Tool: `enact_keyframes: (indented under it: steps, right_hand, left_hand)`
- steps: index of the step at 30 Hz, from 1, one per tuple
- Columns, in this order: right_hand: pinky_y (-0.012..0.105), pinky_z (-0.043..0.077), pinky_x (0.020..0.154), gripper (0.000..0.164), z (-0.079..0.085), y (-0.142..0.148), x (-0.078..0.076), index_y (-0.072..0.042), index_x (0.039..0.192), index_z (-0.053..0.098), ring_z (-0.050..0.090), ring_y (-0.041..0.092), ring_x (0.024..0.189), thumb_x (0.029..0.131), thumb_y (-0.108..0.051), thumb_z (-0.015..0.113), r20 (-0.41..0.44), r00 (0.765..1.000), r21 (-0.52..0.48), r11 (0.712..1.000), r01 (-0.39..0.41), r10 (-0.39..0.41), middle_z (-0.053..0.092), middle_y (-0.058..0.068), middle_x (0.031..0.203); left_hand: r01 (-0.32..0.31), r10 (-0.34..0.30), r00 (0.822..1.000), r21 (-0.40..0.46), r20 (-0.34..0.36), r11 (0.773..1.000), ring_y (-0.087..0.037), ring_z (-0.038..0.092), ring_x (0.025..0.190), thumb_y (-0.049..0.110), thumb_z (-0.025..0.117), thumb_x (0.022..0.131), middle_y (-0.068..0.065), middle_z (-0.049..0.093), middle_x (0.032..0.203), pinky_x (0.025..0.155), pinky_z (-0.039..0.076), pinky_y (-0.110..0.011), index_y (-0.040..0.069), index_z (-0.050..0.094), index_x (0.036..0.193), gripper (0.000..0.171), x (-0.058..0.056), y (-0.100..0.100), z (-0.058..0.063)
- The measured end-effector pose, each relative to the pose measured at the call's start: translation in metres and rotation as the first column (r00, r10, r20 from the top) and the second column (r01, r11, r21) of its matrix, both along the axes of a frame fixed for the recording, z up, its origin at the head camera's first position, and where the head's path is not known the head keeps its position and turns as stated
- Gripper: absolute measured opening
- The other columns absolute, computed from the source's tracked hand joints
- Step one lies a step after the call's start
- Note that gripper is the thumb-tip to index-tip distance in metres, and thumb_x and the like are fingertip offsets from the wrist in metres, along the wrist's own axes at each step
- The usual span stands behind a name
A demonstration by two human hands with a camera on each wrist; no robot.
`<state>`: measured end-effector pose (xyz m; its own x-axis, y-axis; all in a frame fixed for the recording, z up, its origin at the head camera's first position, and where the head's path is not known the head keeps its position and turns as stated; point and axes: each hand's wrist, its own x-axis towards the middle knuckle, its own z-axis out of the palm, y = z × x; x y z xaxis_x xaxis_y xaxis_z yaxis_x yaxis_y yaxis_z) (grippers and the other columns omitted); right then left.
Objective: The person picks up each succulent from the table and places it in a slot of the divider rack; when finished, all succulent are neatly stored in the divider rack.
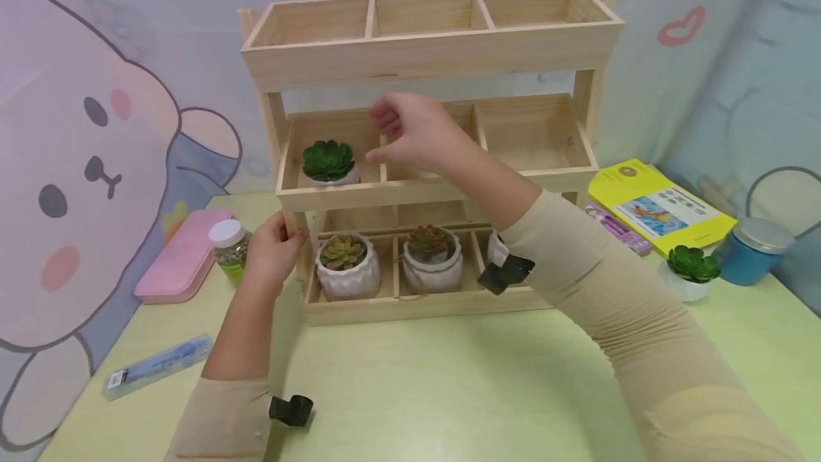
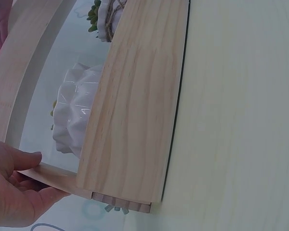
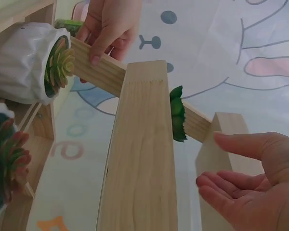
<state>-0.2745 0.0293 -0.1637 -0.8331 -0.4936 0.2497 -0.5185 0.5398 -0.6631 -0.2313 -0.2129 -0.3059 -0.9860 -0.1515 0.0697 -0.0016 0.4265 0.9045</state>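
A three-tier wooden plant shelf [image 1: 423,63] stands against the back wall covering. My left hand [image 1: 269,255] grips its left side post low down, thumb and fingers on either side of the wood [image 2: 55,178]. In front of the middle tier my right hand [image 1: 417,134] hangs with fingers loosely bent and thumb apart, nothing between them. Just left of it, a green succulent [image 1: 328,161] in a white pot sits in the left compartment. On the bottom tier are a yellow-green succulent [image 1: 343,254] and a reddish succulent [image 1: 428,242], both in white pots. A third white pot [image 1: 497,248] is mostly hidden by my right forearm.
At left lie a pink case [image 1: 182,255], a white-capped jar [image 1: 229,248] and a flat blue pack [image 1: 157,366]. Toward the right are a yellow book [image 1: 661,205], a blue jar [image 1: 752,252] and another potted green succulent [image 1: 691,273].
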Motion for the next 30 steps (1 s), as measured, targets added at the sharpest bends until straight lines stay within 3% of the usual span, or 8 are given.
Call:
enact_keyframes:
  steps: [6, 10, 15, 20, 24, 30]
  right_hand:
    - [0.024, 0.045, 0.091, 0.051, -0.015, 0.039, 0.027, -0.001, 0.119, 0.056, 0.056, 0.016, 0.102, 0.076, -0.018, 0.079, -0.126, 0.992, -0.167, 0.985, -0.051, 0.030, 0.061, 0.005, 0.112]
    - [0.027, 0.045, 0.093, 0.049, -0.026, 0.065, 0.046, 0.002, 0.118, 0.056, 0.057, 0.021, 0.105, 0.076, -0.012, 0.079, -0.142, 0.988, -0.253, 0.963, -0.089, 0.054, 0.061, 0.010, 0.113]
    - [0.028, 0.045, 0.093, 0.046, -0.042, 0.095, 0.067, 0.002, 0.117, 0.057, 0.057, 0.018, 0.107, 0.077, -0.008, 0.078, -0.145, 0.989, -0.281, 0.957, -0.072, 0.031, 0.061, 0.009, 0.114]
    - [0.024, 0.045, 0.092, 0.051, -0.059, 0.127, 0.085, -0.004, 0.123, 0.055, 0.056, 0.018, 0.110, 0.078, -0.013, 0.077, -0.069, 0.997, -0.278, 0.960, 0.023, -0.044, 0.060, 0.008, 0.119]
    - [0.017, 0.044, 0.090, 0.052, -0.075, 0.152, 0.096, -0.004, 0.125, 0.054, 0.056, 0.015, 0.110, 0.078, -0.010, 0.077, -0.055, 0.994, -0.275, 0.958, 0.074, -0.092, 0.059, 0.007, 0.120]
    - [0.013, 0.044, 0.087, 0.051, -0.100, 0.191, 0.103, -0.005, 0.126, 0.053, 0.056, 0.007, 0.107, 0.080, -0.011, 0.075, 0.013, 0.968, -0.293, 0.925, 0.243, -0.251, 0.060, 0.002, 0.119]
  left_hand:
    - [0.001, -0.001, 1.000, -0.012, 0.012, 1.000, -0.038, 0.043, 0.124, 0.010, 0.048, 0.098, -0.023, 0.045, 0.136, 0.099, 0.038, -0.053, 0.002, 0.040, 0.139, 0.042, 0.002, -0.002, 0.000]
    - [0.001, -0.001, 1.000, -0.014, 0.012, 1.000, -0.038, 0.042, 0.124, 0.010, 0.048, 0.098, -0.023, 0.044, 0.137, 0.099, 0.038, -0.053, 0.002, 0.040, 0.139, 0.043, 0.002, -0.002, 0.000]
    - [-0.008, 0.008, 1.000, -0.012, 0.010, 1.000, -0.038, 0.042, 0.125, 0.009, 0.048, 0.098, -0.023, 0.043, 0.138, 0.099, 0.038, -0.052, 0.002, 0.039, 0.140, 0.044, 0.002, -0.001, 0.000]
    - [-0.010, 0.010, 1.000, -0.018, 0.000, 1.000, -0.037, 0.043, 0.124, 0.009, 0.048, 0.098, -0.023, 0.045, 0.136, 0.099, 0.038, -0.052, 0.000, 0.040, 0.138, 0.043, 0.003, -0.002, 0.000]
    - [-0.006, 0.006, 1.000, -0.019, -0.023, 1.000, -0.037, 0.044, 0.122, 0.008, 0.048, 0.097, -0.024, 0.046, 0.134, 0.098, 0.038, -0.052, -0.001, 0.042, 0.136, 0.040, 0.003, -0.002, 0.000]
    - [0.003, -0.004, 0.999, -0.020, -0.033, 1.000, -0.038, 0.044, 0.122, 0.006, 0.048, 0.097, -0.025, 0.046, 0.134, 0.098, 0.038, -0.053, -0.002, 0.042, 0.135, 0.040, 0.003, 0.001, 0.001]
